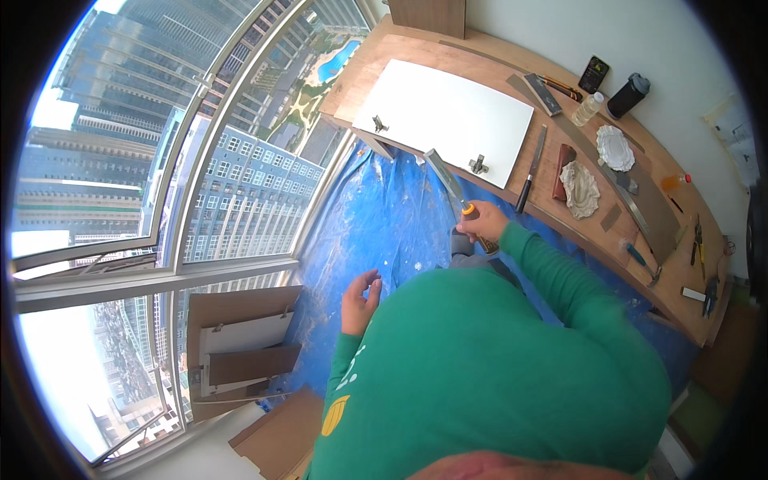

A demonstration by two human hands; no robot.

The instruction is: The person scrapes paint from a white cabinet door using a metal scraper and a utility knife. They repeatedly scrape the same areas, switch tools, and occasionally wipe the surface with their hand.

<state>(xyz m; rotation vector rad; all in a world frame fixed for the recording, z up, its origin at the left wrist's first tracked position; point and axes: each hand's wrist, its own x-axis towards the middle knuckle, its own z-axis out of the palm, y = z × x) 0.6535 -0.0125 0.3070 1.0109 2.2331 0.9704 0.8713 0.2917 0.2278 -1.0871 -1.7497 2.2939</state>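
Note:
My right hand (486,222) grips a chisel (444,176) by its yellow-and-brown handle. The flat metal blade points up and away from me, just off the table's near edge. Nothing is in my left hand (362,302), which hangs beside my body with its fingers apart and slightly bent. On the table lies a white board (450,112) with one small metal clip (380,124) and another clip (478,164) along its near edge. Right of the board rests a file (534,164), its black handle close to my right hand.
The wooden table (576,208) carries crumpled cloths (579,190), a long metal ruler (632,210), a hammer (642,262), pliers (710,296), a clear bottle (588,109), a dark tumbler (628,96) and a phone (594,74). Blue sheeting (376,216) covers the floor. Brown panels (244,340) lean by the window.

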